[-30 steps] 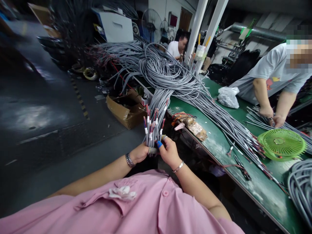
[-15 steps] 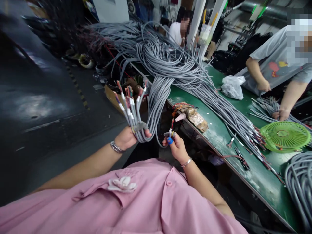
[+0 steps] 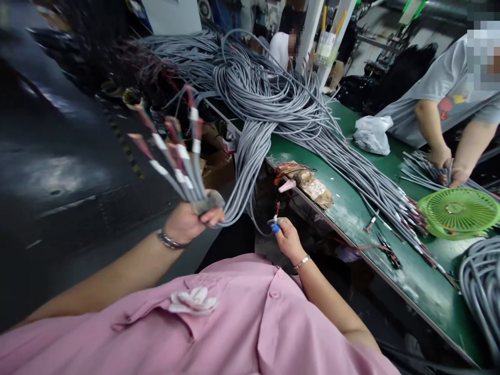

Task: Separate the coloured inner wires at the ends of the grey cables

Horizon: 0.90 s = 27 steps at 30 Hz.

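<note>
My left hand (image 3: 190, 221) is closed round a bundle of grey cables (image 3: 191, 179). Their stripped ends fan upward, with white sleeves and coloured inner wires, slightly blurred. Grey wrapping covers a finger or thumb of that hand. Between the fingers of my right hand (image 3: 288, 237) is the end of a single grey cable (image 3: 275, 217), its reddish wires pointing up. Blue wrapping shows on a digit there. From both hands the cables run back to a large heap of grey cable (image 3: 258, 88) on the green bench (image 3: 344, 200).
A tape-wrapped block (image 3: 312, 188) with a pink-tipped piece lies at the bench edge. Further right are pliers (image 3: 388, 250), a green fan (image 3: 457, 212), a cable coil (image 3: 482, 291) and a plastic bag (image 3: 373, 135). A co-worker's hands (image 3: 449, 166) hold cables across the bench.
My left hand has moved left and toward me with its bundle, and the cable ends have spread further left. My right hand has shifted slightly right and down, still gripping the single cable.
</note>
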Each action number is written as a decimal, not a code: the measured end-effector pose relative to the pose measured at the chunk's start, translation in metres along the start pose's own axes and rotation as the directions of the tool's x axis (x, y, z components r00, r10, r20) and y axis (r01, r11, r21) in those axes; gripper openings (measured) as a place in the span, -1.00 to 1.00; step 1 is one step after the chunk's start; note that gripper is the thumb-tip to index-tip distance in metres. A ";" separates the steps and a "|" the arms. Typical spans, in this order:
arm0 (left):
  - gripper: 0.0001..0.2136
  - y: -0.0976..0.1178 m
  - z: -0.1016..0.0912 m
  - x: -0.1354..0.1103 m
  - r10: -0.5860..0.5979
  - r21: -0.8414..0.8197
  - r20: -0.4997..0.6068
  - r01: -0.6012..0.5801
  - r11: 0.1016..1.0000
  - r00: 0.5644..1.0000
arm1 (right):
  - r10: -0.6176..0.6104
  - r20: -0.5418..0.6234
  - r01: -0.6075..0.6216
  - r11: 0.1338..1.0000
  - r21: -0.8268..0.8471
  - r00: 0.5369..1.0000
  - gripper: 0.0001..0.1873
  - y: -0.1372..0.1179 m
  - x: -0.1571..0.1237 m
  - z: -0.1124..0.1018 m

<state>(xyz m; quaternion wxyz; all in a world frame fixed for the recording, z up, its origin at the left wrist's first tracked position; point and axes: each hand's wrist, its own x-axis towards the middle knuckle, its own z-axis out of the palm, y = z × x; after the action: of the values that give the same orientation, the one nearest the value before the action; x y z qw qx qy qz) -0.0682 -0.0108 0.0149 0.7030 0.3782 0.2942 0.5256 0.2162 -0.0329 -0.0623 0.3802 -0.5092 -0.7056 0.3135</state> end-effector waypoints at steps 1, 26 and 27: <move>-0.86 -0.012 0.008 0.005 -0.028 0.031 -0.021 0.029 0.999 0.999 | -0.023 0.003 0.023 1.000 -0.014 1.000 -0.75 -0.003 0.003 0.002; -0.87 -0.063 0.029 0.057 -0.218 0.052 -0.022 0.219 0.974 0.976 | 0.157 0.411 -0.331 0.857 0.396 0.898 -0.61 -0.030 0.041 0.015; -0.87 -0.063 0.029 0.056 -0.195 0.073 -0.040 0.198 0.978 0.980 | 0.215 0.375 -0.376 0.818 0.435 0.902 -0.63 -0.032 0.042 0.011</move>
<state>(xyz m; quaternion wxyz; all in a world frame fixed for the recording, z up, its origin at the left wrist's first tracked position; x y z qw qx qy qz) 0.0036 0.0265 -0.0232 0.7315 0.3656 0.3614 0.4480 0.1835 -0.0022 -0.0322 0.3292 -0.4429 -0.5626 0.6156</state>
